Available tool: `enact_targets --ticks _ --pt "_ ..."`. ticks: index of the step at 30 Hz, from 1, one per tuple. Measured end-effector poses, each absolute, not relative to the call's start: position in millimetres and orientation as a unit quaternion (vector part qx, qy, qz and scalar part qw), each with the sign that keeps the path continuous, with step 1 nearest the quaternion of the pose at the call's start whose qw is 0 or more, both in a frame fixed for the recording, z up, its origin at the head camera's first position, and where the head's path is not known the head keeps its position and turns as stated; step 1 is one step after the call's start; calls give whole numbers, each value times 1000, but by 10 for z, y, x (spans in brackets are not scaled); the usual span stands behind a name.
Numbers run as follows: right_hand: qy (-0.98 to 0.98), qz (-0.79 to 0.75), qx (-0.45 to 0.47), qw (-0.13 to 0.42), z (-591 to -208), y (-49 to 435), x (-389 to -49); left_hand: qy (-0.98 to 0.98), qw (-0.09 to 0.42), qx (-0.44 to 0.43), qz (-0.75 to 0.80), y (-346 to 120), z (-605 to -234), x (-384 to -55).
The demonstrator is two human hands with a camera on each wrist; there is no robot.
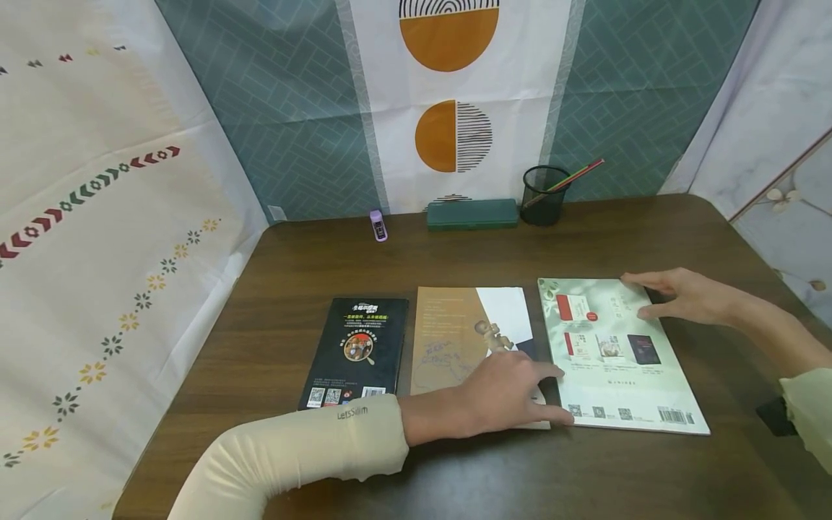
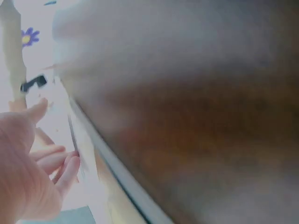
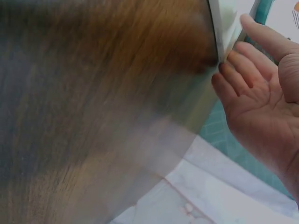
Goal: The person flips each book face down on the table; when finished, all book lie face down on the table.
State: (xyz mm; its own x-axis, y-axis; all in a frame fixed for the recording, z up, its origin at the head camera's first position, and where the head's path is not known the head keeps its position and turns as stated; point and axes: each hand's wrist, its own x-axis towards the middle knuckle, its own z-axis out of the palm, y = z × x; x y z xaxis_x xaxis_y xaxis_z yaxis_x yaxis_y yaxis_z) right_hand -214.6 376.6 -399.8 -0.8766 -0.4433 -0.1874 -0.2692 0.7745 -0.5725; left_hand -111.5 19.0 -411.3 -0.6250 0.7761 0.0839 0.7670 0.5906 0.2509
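Observation:
A pale green book point(image 1: 617, 390) with red and dark pictures and a barcode lies flat at the right of a row of books. My left hand point(image 1: 500, 393) reaches across the brown-and-white book point(image 1: 448, 318), thumb and fingertips at the green book's lower left edge. On the far side my right hand point(image 1: 689, 297) touches that book's upper right edge, thumb over the cover. In the left wrist view the left hand point(image 2: 28, 163) has its fingers loosely extended by the edge; in the right wrist view the right hand's fingertips point(image 3: 218, 79) meet a book corner.
A black book point(image 1: 364, 339) lies at the left of the row. Along the back of the wooden table point(image 1: 312, 260) stand a small purple item point(image 1: 378, 226), a dark green case point(image 1: 472, 214) and a black mesh pen holder point(image 1: 542, 206) with pencils point(image 1: 578, 173).

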Motion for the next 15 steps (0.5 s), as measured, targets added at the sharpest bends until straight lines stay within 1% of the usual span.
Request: enact_targets --ticks 6,8,12,15 --pt "948 -229 -179 129 -3971 3627 -2067 870 93 439 204 -18 -4046 -1264" --pt "951 -224 -170 126 -3959 3569 -2042 867 111 434 218 -99 -4018 -1307" --pt "954 -227 -151 124 -3937 3453 -2000 865 122 427 233 -253 -3959 -1400" --pt "953 -235 -146 124 -3928 3373 -1966 863 120 427 241 -367 -3908 -1463"
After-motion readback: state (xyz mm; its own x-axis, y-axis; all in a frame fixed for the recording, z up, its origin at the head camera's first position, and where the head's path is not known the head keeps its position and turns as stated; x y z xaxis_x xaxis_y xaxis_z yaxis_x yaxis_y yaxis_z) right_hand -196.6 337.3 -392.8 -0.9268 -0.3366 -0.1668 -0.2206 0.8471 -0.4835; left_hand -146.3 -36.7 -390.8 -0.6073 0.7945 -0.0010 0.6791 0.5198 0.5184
